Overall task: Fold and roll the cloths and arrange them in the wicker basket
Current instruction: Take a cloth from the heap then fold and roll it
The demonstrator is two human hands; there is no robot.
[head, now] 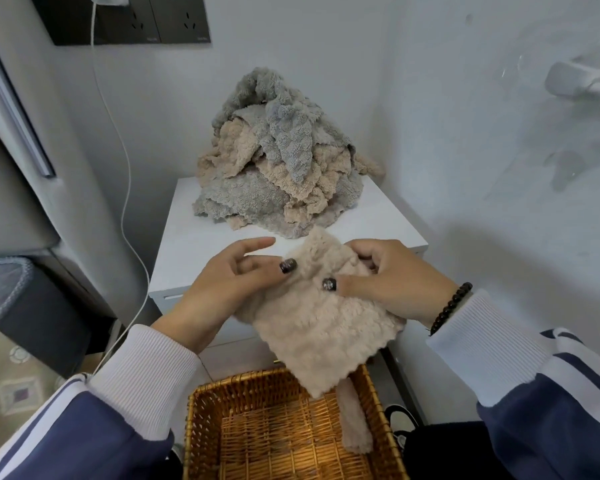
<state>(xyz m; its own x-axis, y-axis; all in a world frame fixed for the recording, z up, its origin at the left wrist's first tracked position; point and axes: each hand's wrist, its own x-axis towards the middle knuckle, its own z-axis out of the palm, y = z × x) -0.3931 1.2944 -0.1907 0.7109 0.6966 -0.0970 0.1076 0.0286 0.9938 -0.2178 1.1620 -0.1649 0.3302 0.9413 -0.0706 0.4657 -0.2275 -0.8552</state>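
step in hand: you are folding or starting to roll one beige cloth [323,323], held in the air between the white cabinet [201,244] and the wicker basket [291,427].
left hand [222,289]: thumb pressed on the cloth's upper left part, remaining fingers extended and relaxed above it; the grip is narrow, a thumb pinch.
right hand [388,282]: thumb and curled fingers grip the cloth's far right edge, where the fabric bunches.
cloth axis: the long axis runs from far, at your thumbs, to near, where the scalloped free end hangs over the basket's far rim. the cloth points down and slightly right.
technique: keep both thumbs level so the far edge stays square. turn the cloth along its long axis in even, tight turns. keep the side edges aligned, or the roll goes conical.
basket: one beige rolled cloth [354,420] lies along its right wall; the rest of the weave shows bare.
supply: a pile of grey and beige cloths [278,161] sits far on the cabinet, well apart from your hands.
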